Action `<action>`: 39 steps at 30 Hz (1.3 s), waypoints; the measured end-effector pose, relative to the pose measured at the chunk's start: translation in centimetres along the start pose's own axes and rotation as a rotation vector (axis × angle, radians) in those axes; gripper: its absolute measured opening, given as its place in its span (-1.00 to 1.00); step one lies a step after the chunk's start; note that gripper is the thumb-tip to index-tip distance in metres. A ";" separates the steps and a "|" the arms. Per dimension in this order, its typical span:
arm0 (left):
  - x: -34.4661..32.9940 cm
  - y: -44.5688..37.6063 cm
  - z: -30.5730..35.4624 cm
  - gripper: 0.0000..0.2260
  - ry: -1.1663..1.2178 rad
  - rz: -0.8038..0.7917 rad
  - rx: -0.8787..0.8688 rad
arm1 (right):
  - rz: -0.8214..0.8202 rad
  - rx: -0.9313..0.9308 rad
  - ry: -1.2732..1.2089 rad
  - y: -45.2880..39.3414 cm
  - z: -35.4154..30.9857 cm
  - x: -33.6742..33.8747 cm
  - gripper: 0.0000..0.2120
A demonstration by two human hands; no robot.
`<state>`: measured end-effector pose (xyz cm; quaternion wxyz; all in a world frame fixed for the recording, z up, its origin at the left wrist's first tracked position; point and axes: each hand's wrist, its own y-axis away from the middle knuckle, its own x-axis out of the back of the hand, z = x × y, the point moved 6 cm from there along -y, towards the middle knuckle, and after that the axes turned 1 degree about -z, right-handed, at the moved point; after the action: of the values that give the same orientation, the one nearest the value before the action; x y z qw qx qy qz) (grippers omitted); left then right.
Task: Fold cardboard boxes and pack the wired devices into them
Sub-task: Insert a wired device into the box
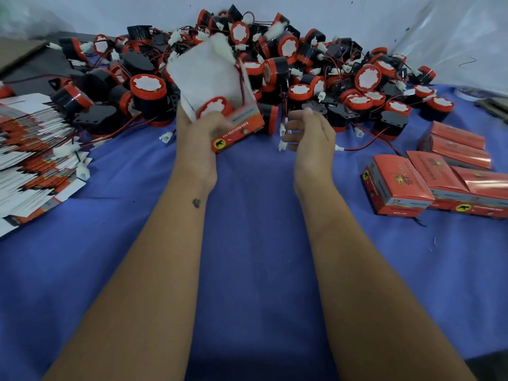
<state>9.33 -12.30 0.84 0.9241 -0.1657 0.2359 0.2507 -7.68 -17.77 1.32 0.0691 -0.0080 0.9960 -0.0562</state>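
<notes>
My left hand (199, 133) grips an open orange cardboard box (236, 127) with its white lid flap (206, 72) standing up. A red-and-black wired device (215, 105) sits inside the box, and its red wire runs up along the flap. My right hand (308, 133) hovers just right of the box with fingers loosely curled, holding nothing. Behind both hands lies a large pile of the same wired devices (288, 64) with white connectors.
A fanned stack of flat unfolded boxes (33, 158) lies at the left. Several closed orange boxes (439, 177) are grouped at the right. A blue cloth (247, 243) covers the table. A brown cardboard sheet (19, 50) lies at the far left.
</notes>
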 end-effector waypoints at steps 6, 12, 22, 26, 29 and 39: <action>0.1 0.5 -0.4 -0.85 0.172 -0.043 0.205 | -0.224 0.210 0.223 -0.3 0.3 -1.9 -0.39; -0.8 1.2 -1.0 -0.74 0.146 -0.135 0.290 | -0.378 0.325 0.459 -0.3 1.0 -3.8 -0.52; -1.1 1.5 -1.6 -0.73 -0.025 -0.209 0.385 | 0.173 0.002 0.202 -2.6 1.2 1.9 -0.71; -1.1 1.5 -1.5 -0.72 0.009 -0.250 0.381 | 0.307 -0.080 -0.208 -3.2 1.3 4.5 -0.79; -0.5 0.4 -1.3 -0.70 -0.125 -0.119 0.202 | 0.264 -0.090 -0.512 -3.7 1.5 4.8 -0.62; -0.1 0.2 -1.2 -0.59 -0.509 -0.071 0.106 | 0.229 0.310 0.627 -1.4 -1.2 2.2 -0.69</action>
<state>8.71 -12.67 -0.20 0.9694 -0.0569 0.0028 0.2389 -9.97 -19.08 2.34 -0.2331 0.1316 0.9429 -0.1982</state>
